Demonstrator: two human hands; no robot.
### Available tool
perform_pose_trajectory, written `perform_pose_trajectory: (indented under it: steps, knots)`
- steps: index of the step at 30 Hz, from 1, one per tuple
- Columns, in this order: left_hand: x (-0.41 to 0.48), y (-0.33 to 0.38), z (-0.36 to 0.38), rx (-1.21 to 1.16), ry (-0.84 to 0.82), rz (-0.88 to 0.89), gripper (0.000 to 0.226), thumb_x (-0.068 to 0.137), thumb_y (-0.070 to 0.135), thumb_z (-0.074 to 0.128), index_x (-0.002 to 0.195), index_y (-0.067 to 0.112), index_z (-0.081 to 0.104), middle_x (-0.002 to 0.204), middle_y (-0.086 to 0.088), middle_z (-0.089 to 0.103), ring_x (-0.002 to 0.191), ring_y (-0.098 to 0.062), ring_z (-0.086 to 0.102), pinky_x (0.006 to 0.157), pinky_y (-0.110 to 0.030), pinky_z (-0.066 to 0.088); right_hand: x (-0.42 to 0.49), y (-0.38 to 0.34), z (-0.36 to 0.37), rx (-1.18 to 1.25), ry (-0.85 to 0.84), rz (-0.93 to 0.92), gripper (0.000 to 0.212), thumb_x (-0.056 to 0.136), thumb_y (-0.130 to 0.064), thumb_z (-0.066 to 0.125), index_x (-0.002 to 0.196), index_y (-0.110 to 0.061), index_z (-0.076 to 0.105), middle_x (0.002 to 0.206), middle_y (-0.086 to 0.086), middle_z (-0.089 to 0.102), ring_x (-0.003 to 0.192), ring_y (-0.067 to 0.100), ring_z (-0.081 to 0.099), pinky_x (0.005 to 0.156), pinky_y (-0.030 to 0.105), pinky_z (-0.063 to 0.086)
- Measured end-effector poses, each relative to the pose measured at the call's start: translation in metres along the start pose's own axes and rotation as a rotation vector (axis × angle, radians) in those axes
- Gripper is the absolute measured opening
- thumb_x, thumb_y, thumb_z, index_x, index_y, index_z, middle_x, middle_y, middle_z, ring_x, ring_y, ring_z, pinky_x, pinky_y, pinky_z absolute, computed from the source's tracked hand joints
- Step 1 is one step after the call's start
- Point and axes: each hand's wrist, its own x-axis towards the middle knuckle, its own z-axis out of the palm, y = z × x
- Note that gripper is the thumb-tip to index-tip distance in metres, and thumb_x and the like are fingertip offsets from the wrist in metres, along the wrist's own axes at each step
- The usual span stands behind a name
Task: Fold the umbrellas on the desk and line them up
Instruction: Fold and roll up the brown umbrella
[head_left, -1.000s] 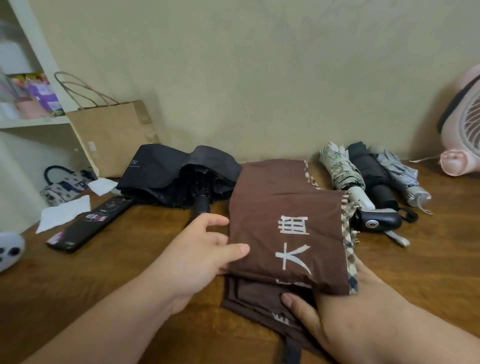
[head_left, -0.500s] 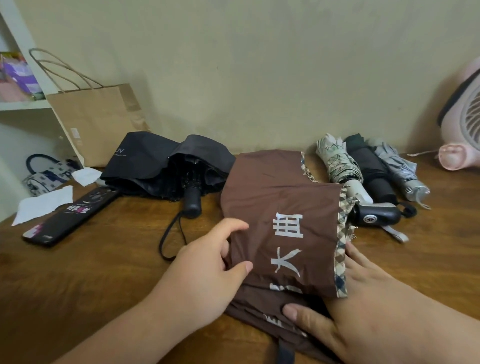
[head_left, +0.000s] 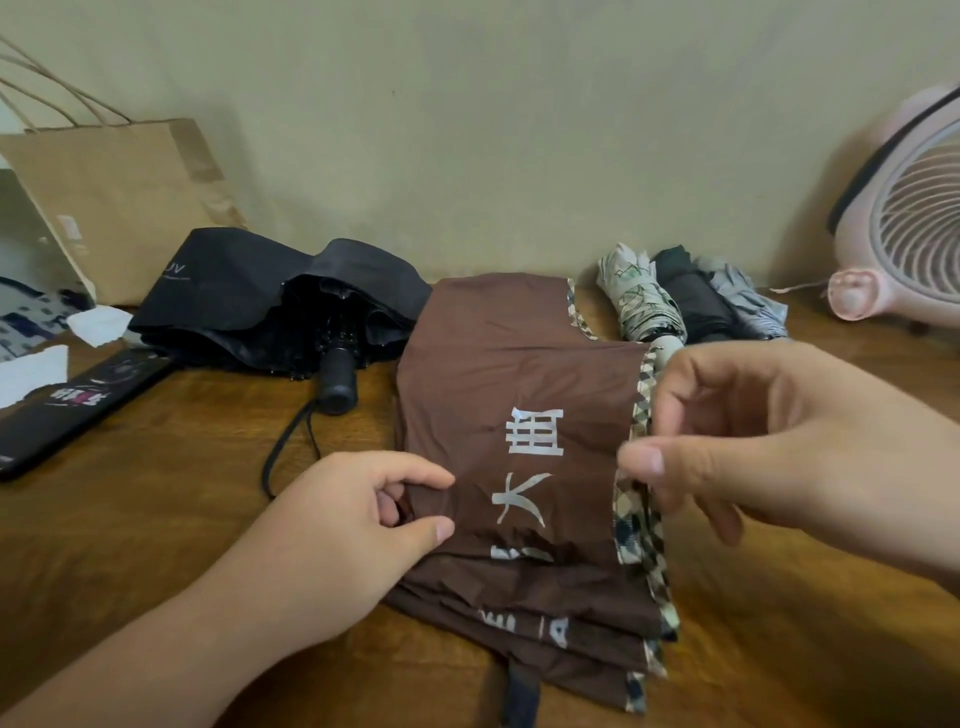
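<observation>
One brown umbrella (head_left: 519, 374) is laid flat at the middle of the desk (head_left: 156, 519). Its cloth is pinched at 9 o'clock by the left hand (head_left: 332, 540). The right hand (head_left: 779, 441) is curled at the checked edge at 3 o'clock; whether that edge is gripped cannot be told. Three folded umbrellas (head_left: 691, 301) are lined up at 1 o'clock, a black umbrella (head_left: 270, 301) at 10 o'clock.

The brown umbrella (head_left: 519, 374) is matt cloth, edged in woven check trim and printed in flat white. It lies on a wooden desk (head_left: 156, 545) with a grained, lightly glossy finish. The black umbrella (head_left: 249, 291) is cloth with a faint sheen; its handle (head_left: 337, 376) appears to be smooth plastic. The paper bag (head_left: 119, 197) is matt kraft; the pink fan (head_left: 893, 218) is smooth plastic.
</observation>
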Motion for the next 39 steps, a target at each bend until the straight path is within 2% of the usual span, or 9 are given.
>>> perform_pose_trajectory:
  steps: [3,8,15,19,25,30,34,37,39]
  knots:
    - [-0.001,-0.004,0.000,0.008,0.005,0.019,0.019,0.082,0.043,0.081,0.092,0.053,0.068,0.088,0.012,0.060,0.088,0.013,0.052,0.065,-0.011,0.039,0.000,-0.001,0.015,0.101,0.094,0.051,0.034,0.069,-0.032,0.087,0.075,-0.007,0.065,0.056,0.010,0.068,0.035,0.013,0.051,0.037,0.015,0.037]
    - [0.000,-0.008,0.002,0.023,0.014,0.027,0.017,0.081,0.043,0.082,0.090,0.051,0.070,0.089,0.014,0.060,0.089,0.012,0.053,0.066,-0.012,0.038,-0.002,-0.001,0.019,0.057,0.271,0.017,0.028,0.067,-0.027,0.089,0.066,-0.009,0.067,0.053,0.010,0.066,0.034,0.017,0.050,0.035,0.018,0.037]
    - [0.000,-0.007,0.003,0.023,0.024,0.017,0.014,0.081,0.043,0.082,0.088,0.049,0.071,0.087,0.013,0.060,0.085,0.010,0.054,0.061,-0.011,0.038,-0.004,-0.007,0.021,0.132,0.012,0.238,0.028,0.064,-0.027,0.088,0.090,-0.023,0.080,0.058,0.015,0.070,0.036,0.022,0.060,0.033,0.018,0.034]
    - [0.000,-0.008,0.003,-0.035,0.021,0.029,0.014,0.080,0.039,0.084,0.088,0.043,0.073,0.071,0.012,0.061,0.068,0.004,0.057,0.060,-0.011,0.042,-0.003,-0.003,0.023,0.111,-0.107,0.356,0.021,0.077,-0.011,0.085,0.087,-0.028,0.081,0.055,0.017,0.068,0.030,0.014,0.052,0.033,0.016,0.034]
    - [0.001,-0.009,-0.006,-0.040,-0.059,-0.001,0.005,0.090,0.036,0.075,0.090,0.040,0.074,0.051,0.023,0.055,0.049,-0.001,0.050,0.049,-0.013,0.038,0.001,0.009,0.033,-0.101,-0.261,0.456,0.015,0.087,-0.017,0.078,0.094,-0.030,0.074,0.057,0.012,0.070,0.034,0.016,0.049,0.038,0.021,0.040]
    - [0.003,-0.014,-0.009,-0.044,-0.050,-0.030,0.015,0.095,0.032,0.069,0.088,0.041,0.077,0.073,0.033,0.065,0.073,0.012,0.061,0.057,-0.004,0.042,0.001,0.016,0.041,-0.244,-0.220,0.425,0.020,0.092,-0.014,0.071,0.095,-0.034,0.069,0.062,0.006,0.073,0.040,0.017,0.055,0.038,0.024,0.045]
    - [0.002,-0.018,-0.009,-0.063,-0.053,-0.019,0.010,0.092,0.030,0.073,0.089,0.039,0.076,0.069,0.031,0.064,0.057,0.006,0.059,0.051,-0.009,0.041,-0.004,0.011,0.041,-0.383,-0.208,0.407,0.019,0.093,-0.026,0.070,0.091,-0.044,0.066,0.059,-0.011,0.070,0.040,0.003,0.056,0.044,0.015,0.043]
    - [0.000,-0.018,-0.006,-0.063,-0.040,-0.015,0.008,0.091,0.029,0.076,0.091,0.037,0.072,0.063,0.015,0.065,0.048,0.001,0.054,0.050,-0.013,0.041,-0.008,0.006,0.044,-0.632,-0.181,0.261,0.011,0.091,-0.049,0.067,0.096,-0.057,0.062,0.070,-0.021,0.057,0.062,-0.003,0.053,0.055,0.010,0.039]
    - [-0.001,-0.020,-0.007,-0.009,-0.016,-0.005,0.009,0.089,0.034,0.077,0.092,0.038,0.069,0.064,0.011,0.062,0.049,0.000,0.051,0.050,-0.013,0.039,-0.011,0.002,0.049,-0.841,-0.187,0.197,0.028,0.092,-0.060,0.058,0.120,-0.057,0.056,0.084,-0.022,0.045,0.081,-0.002,0.049,0.068,0.011,0.039]
